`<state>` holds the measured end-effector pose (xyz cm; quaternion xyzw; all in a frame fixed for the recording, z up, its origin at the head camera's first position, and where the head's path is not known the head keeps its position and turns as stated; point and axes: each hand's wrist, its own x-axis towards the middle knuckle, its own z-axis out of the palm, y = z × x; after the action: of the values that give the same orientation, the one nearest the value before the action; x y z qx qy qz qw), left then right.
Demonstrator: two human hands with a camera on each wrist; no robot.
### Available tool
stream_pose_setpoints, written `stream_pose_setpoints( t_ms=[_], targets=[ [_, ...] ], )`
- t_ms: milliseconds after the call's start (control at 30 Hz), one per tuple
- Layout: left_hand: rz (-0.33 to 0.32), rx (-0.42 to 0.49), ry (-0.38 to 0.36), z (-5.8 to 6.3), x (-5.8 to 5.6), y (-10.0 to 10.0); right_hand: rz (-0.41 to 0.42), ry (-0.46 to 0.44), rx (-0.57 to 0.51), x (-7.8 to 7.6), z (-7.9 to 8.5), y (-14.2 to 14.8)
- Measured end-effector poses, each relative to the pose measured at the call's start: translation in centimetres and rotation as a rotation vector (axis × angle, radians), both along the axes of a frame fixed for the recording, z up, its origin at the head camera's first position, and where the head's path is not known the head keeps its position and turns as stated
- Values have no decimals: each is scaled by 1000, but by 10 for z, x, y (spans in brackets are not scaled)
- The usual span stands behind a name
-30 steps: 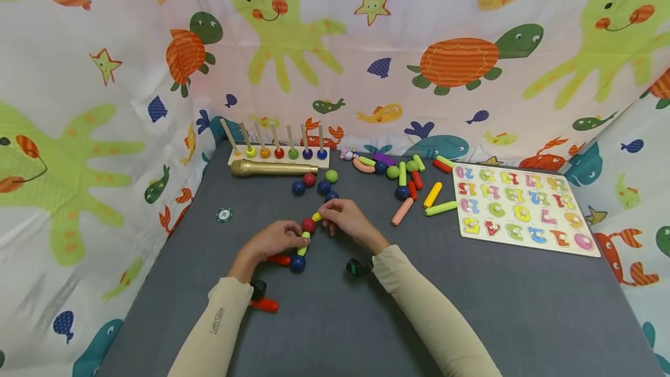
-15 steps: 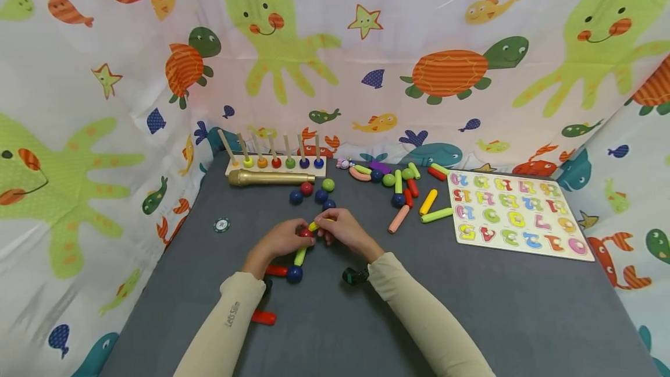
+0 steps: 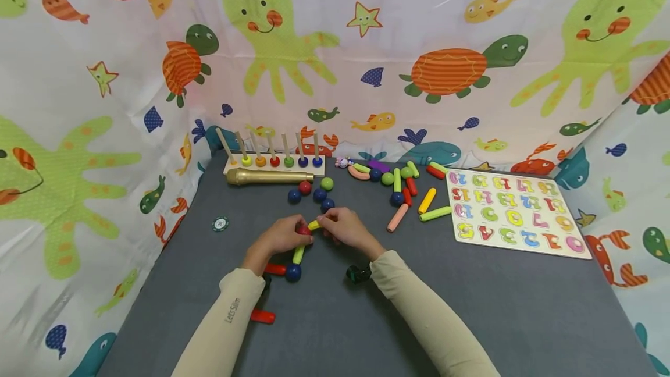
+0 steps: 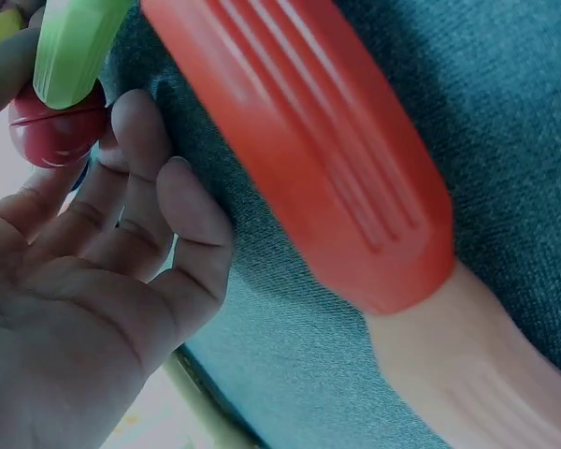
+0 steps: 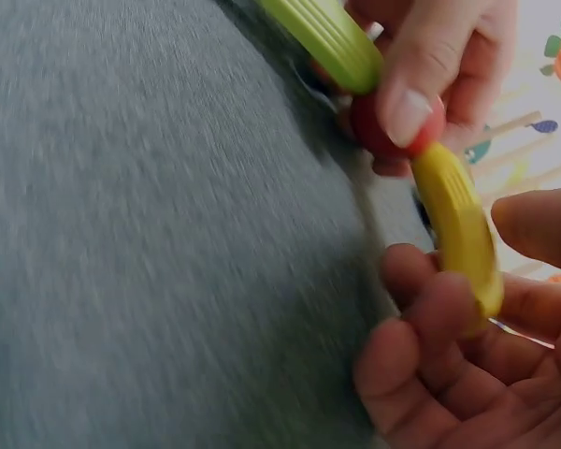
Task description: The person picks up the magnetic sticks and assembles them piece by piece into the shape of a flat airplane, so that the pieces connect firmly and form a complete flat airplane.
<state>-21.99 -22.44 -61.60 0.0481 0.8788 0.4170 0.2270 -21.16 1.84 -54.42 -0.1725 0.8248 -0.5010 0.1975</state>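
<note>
My left hand (image 3: 276,238) pinches a red ball (image 5: 379,131) with thumb and fingers. A ribbed light-green stick (image 3: 298,255) is joined to that ball and runs down to a blue ball (image 3: 293,273), from which a red stick (image 3: 275,269) points left. Fingers of my right hand (image 3: 348,230) hold the outer end of a curved yellow stick (image 5: 456,224); its other end meets the red ball. In the left wrist view, a large red stick (image 4: 309,140) and a peach piece (image 4: 467,355) at its end lie close to the left hand.
Loose blue, red and green balls (image 3: 327,184) lie beyond the hands. A gold toy microphone (image 3: 269,177) lies before a peg board (image 3: 314,171). Several sticks and balls (image 3: 398,219) are right of centre, beside a number puzzle board (image 3: 523,214). A poker chip (image 3: 220,224) lies left.
The left hand has shifted from beside the green stick onto the red ball. The right hand stays on the yellow stick, its fingers slightly shifted. The head view has tilted a little.
</note>
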Motion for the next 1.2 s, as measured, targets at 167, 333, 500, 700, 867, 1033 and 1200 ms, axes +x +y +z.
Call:
stream_pose_setpoints(
  t_ms=[167, 333, 500, 700, 867, 1033, 1200],
  targets=[
    [-32, -7, 9, 35, 15, 6, 17, 39, 35, -4, 8, 14],
    [-29, -83, 9, 93, 41, 20, 37, 45, 49, -9, 11, 27],
    [-38, -162, 45, 96, 44, 23, -39, 106, 68, -18, 16, 43],
    [-76, -265, 52, 88, 34, 23, -240, 333, 169, -37, 29, 76],
    [-74, -277, 23, 88, 29, 27, -345, 400, 276, -58, 30, 102],
    [-126, -266, 52, 88, 26, 33, -346, 355, 384, -78, 34, 121],
    [-140, -265, 63, 98, 28, 44, -341, 264, 497, -92, 33, 131]
  ],
)
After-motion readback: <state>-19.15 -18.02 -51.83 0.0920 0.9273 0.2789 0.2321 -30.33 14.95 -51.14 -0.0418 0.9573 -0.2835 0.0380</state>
